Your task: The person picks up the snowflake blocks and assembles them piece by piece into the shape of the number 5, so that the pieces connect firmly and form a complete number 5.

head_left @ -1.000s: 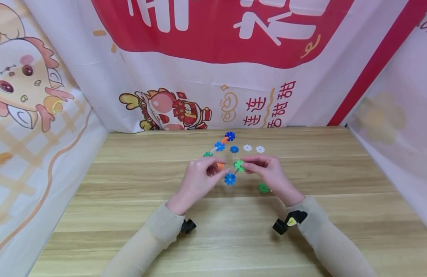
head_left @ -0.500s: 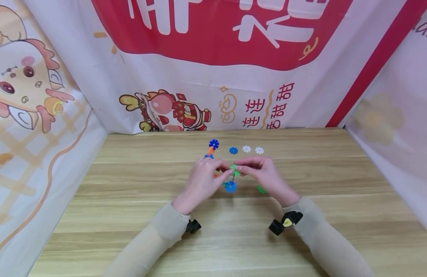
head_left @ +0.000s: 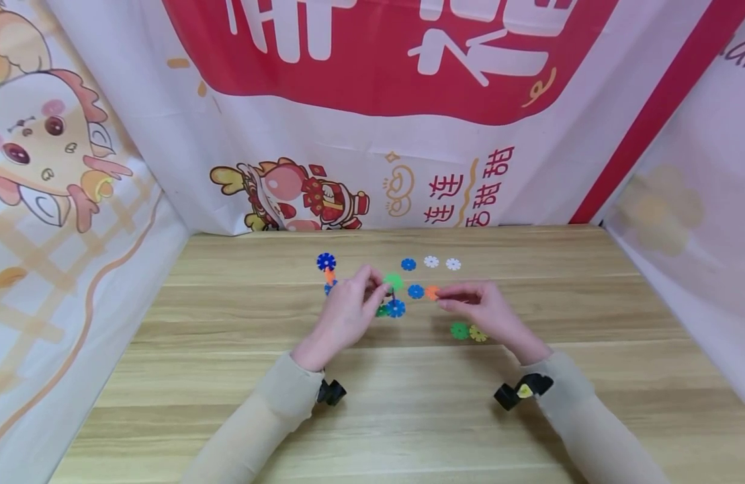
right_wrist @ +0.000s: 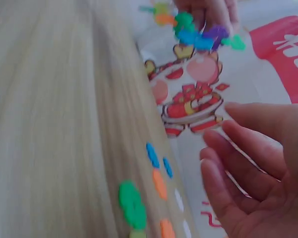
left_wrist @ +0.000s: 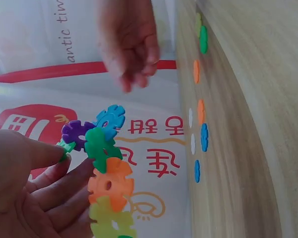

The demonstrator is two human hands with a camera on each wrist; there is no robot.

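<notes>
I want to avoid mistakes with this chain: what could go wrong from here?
The left hand pinches the chain at its light green end disc; the rest extends beyond the grip, so a joint might loosen. The right hand is empty near a loose orange disc, with a blue disc close by; reaching for one could nudge the other. Both discs lie flat and may be awkward to lift.

Wood-grain tabletop (head_left: 408, 430) is running back to a white fabric backdrop (head_left: 372, 134). Red panel (head_left: 372, 81) is filling the cloth's upper middle, carrying white characters (head_left: 318, 33). Below, a horned cartoon figure (head_left: 293, 195) is lying sideways, left of small red Chinese characters (head_left: 446, 187). Red stripe (head_left: 658, 111) is slanting at right. Left-hand cloth (head_left: 136, 208) is showing a pink-cheeked cartoon animal (head_left: 36, 141).
</notes>
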